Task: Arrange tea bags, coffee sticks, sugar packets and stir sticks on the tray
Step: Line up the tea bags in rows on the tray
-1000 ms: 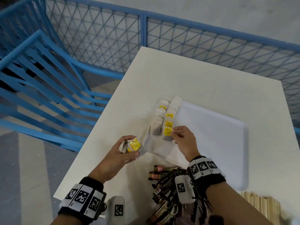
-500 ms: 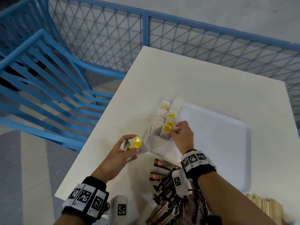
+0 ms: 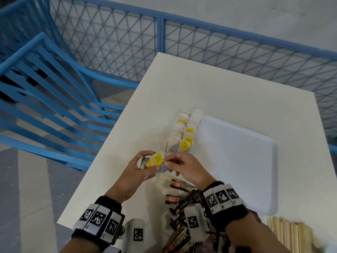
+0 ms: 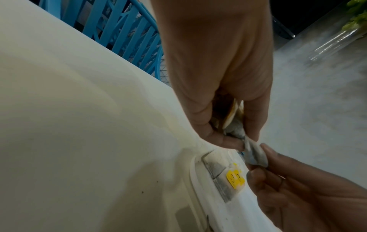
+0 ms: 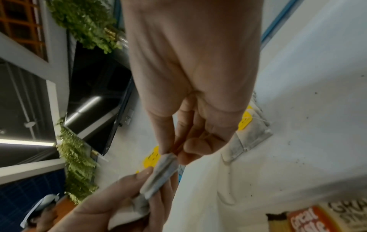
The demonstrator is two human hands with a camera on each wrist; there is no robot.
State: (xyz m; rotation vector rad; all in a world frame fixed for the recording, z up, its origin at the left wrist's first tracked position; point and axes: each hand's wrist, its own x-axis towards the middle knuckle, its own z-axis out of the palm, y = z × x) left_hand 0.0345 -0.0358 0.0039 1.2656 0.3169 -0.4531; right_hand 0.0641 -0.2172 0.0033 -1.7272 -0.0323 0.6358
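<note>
A white rectangular bench (image 3: 228,92) stands against a blue metal mesh railing (image 3: 200,42), with blue slatted chairs (image 3: 45,88) off its left edge on grey floor (image 3: 27,189).

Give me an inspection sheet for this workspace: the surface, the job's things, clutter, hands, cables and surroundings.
Surface: white square table, tray on it.
Job's things: white plastic tray, two rows of white tea bags with yellow tags along its left edge; brown coffee sticks heaped on the table at the near edge; pale wooden stir sticks at near right; sugar packets not seen.
Clutter: nothing seen.
Hands: left hand grips a bunch of tea bags; right hand pinches one yellow-tagged tea bag from that bunch.
Cables: nothing seen.
Surroundings: blue slatted chair at left, blue mesh railing behind.
</note>
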